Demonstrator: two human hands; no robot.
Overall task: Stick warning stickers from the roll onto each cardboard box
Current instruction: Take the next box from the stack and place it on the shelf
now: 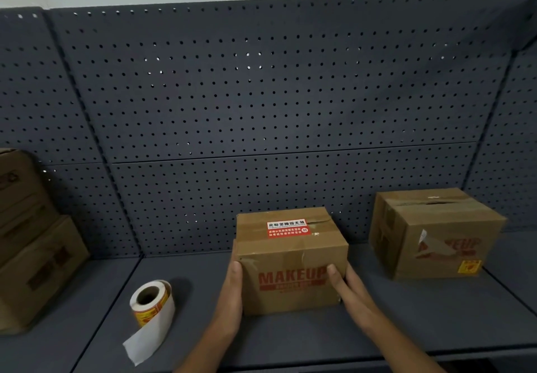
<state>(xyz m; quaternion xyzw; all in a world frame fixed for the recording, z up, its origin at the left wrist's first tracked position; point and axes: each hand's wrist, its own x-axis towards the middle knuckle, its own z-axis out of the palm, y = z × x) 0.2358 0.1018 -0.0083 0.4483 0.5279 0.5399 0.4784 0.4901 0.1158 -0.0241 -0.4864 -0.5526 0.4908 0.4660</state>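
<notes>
Two bare hands flank one box. The left hand lies flat against the left side of the small brown cardboard box printed with red "MAKEUP" lettering. Its fingers are straight, point toward the back and curl round nothing. The right hand presses the near right corner of the same box, fingers likewise stretched out; how they lie farther round that side is hidden. The box sits between the two palms on the dark grey metal shelf. A red-and-white rectangular sticker with Chinese print lies flat across the taped seam on its top.

Left of the left hand and apart from it is the roll of yellow-and-red warning stickers on white backing paper. Its hollow core faces up toward the camera, and a loose strip of white backing trails toward the shelf's front edge.

Well apart on the right stands a larger brown cardboard box with a taped top. It has a small yellow sticker at the lower right of its front face and a pale label peeling over its red print. At the far left edge is a stack of brown cardboard boxes. A dark grey perforated metal back panel rises behind everything.
</notes>
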